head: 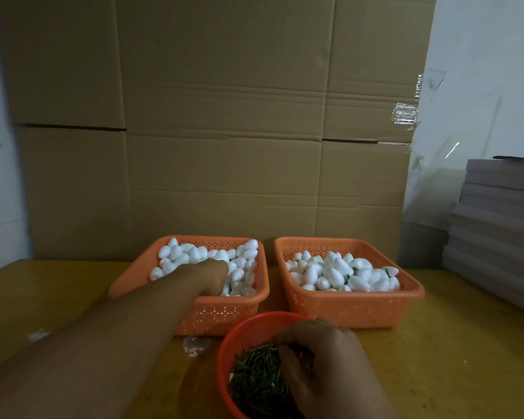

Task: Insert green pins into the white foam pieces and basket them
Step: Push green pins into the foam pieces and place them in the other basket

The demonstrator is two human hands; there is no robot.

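In the near bowl (pixel 224 358) our right hand (pixel 324 367) curls among thin stiff pins (pixel 254 379), grip unclear, while our left hand (pixel 212 275) digs into light, dentable foam pieces (pixel 179 255) in the far left basket (pixel 224 313), best pinched gently at the sides.

Cardboard backdrop, wooden table, stacked boards

A yellow-brown wooden table (pixel 454 343) fills the near ground, with a white smear (pixel 195 346) on its surface near the middle and smaller white flecks (pixel 38 334) toward the left. Large flattened cardboard boxes (pixel 218 131) stand upright at the far edge. A pale wall (pixel 490 71) rises at the right, carrying clear tape (pixel 406 113) at the cardboard's edge. Grey boards (pixel 499 225) lie stacked at far right.
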